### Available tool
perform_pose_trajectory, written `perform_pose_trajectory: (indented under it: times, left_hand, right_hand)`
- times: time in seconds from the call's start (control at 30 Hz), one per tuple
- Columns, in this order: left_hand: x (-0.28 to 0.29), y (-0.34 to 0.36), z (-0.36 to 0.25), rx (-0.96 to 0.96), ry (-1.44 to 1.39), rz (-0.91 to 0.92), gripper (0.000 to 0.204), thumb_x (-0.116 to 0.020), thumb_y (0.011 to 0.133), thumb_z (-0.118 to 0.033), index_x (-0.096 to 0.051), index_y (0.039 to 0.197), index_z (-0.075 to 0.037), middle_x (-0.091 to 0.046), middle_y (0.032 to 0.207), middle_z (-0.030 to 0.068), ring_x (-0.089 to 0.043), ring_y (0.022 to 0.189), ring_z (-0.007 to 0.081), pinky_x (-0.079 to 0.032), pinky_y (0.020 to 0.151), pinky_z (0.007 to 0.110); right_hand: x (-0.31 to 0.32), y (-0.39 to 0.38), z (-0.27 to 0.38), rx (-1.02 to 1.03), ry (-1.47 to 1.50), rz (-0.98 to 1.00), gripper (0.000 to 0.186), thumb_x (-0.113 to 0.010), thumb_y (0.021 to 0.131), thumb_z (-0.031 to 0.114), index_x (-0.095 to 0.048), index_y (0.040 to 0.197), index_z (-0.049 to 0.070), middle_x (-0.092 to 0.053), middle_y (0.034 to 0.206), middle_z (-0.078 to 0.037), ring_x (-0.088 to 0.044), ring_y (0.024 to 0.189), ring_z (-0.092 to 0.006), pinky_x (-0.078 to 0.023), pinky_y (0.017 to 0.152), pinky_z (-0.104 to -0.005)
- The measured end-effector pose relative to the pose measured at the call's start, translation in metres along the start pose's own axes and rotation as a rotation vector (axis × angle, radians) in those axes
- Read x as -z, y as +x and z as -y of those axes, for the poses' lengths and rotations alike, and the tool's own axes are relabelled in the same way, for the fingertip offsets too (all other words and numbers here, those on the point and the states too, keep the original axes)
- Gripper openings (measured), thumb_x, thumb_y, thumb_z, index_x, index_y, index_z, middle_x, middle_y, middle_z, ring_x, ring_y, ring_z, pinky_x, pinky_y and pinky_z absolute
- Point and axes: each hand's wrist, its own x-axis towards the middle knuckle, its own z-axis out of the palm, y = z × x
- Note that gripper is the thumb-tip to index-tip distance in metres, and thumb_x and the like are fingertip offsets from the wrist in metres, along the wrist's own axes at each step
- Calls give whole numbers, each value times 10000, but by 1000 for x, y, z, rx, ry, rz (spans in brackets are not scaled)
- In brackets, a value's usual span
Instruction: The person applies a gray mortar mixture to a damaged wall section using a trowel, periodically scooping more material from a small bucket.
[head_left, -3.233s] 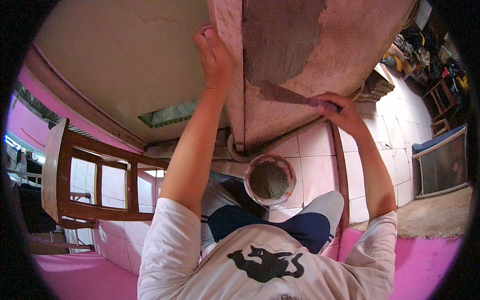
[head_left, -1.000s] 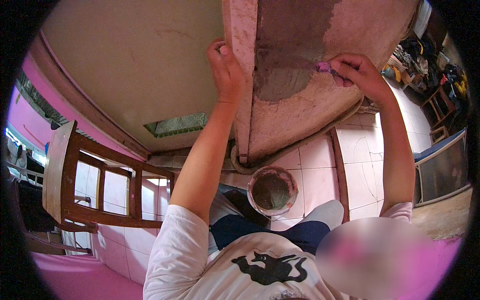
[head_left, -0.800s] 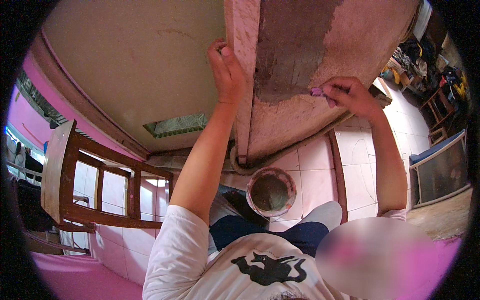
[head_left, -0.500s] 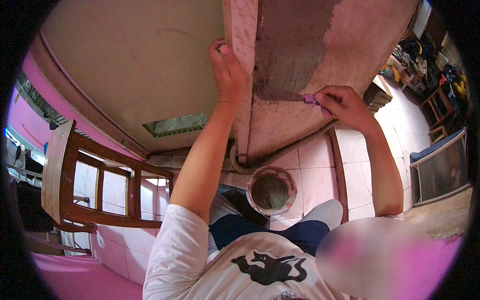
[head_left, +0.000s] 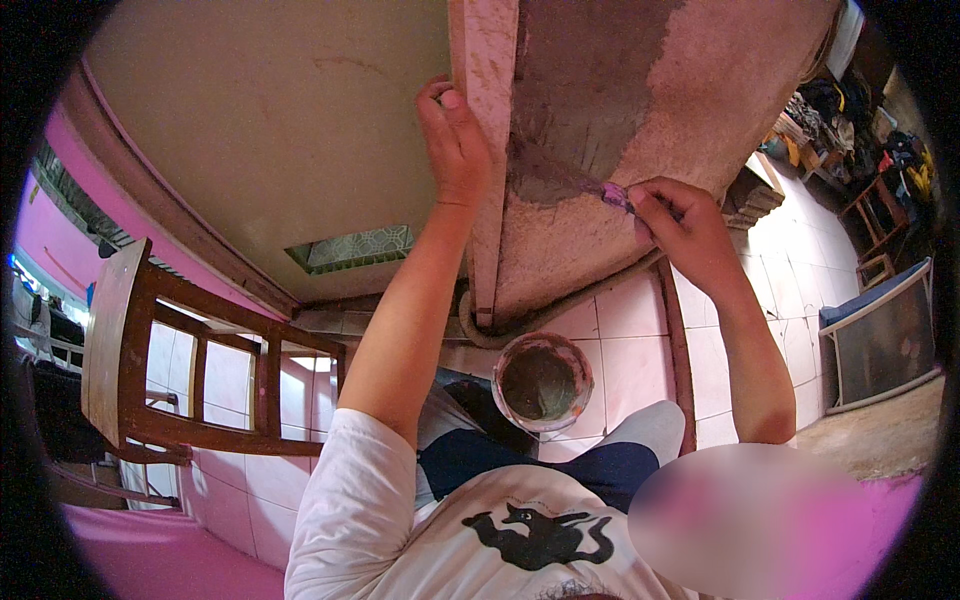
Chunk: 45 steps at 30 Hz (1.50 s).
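Observation:
My right hand [head_left: 682,222] is closed round the purple-stained handle of a flat, trowel-like tool [head_left: 613,195]. Its dark end lies against a patch of dark, wet-looking coating [head_left: 585,95] on the rough pinkish wall [head_left: 700,120]. The tool's tip blends into the coating, so its exact shape is hard to make out. My left hand [head_left: 455,145] has its fingers curled round the edge of a greenish-brown door panel [head_left: 290,130], beside the pinkish door post [head_left: 487,170]. Below, between my legs and the wall, stands a round bucket [head_left: 543,382] with grey-green material inside.
To the left stands a brown wooden chair [head_left: 225,375]. A patterned vent [head_left: 355,250] is set low in the door panel. A hose-like tube [head_left: 580,310] runs along the wall's foot. A framed dark panel [head_left: 880,335] and piled clutter [head_left: 850,120] lie to the right.
The tool's dark end has swung upward on the wall, and my right hand has shifted slightly, its forearm leaning a little left. My left hand keeps its place.

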Motion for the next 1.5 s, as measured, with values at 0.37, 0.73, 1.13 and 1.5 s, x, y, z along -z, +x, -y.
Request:
perform_pose_trajectory:
  times: [0.37, 0.73, 1.13, 1.5]
  left_hand:
    - [1, -1, -2, 69, -12, 1, 575, -319, 1107, -471, -449, 1281, 61, -527, 1212, 250, -527, 1116, 353, -396, 1029, 428]
    - [0, -2, -4, 46, 33, 0, 606, -323, 1102, -489, -460, 1296, 69, -532, 1259, 269, -533, 1165, 393, -394, 1047, 447]
    - [0, -2, 2, 24, -2, 2, 593, -321, 1104, -481, -460, 1284, 66, -530, 1223, 255, -529, 1131, 372, -398, 1033, 436]
    - [0, -3, -6, 35, 71, -12, 559, -288, 1112, -509, -484, 1255, -5, -567, 1175, 178, -538, 1101, 282, -407, 1023, 430]
  right_hand:
    - [6, -20, 39, -38, -71, -90, 283, -641, 1007, 252, -721, 1027, -19, -698, 751, -104, -659, 667, -159, -515, 641, -324]
    - [9, -19, 48, -101, -17, -145, 250, -634, 1011, 217, -719, 1010, -18, -674, 724, -79, -631, 673, -127, -505, 646, -304]
    - [1, -11, 45, 11, 71, -220, 250, -641, 1011, 246, -722, 994, 10, -658, 704, -45, -603, 645, -112, -480, 626, -288]
    - [-7, -27, 57, -2, -9, -303, 245, -648, 1009, 245, -714, 1011, 9, -651, 690, -62, -598, 633, -122, -481, 608, -307]
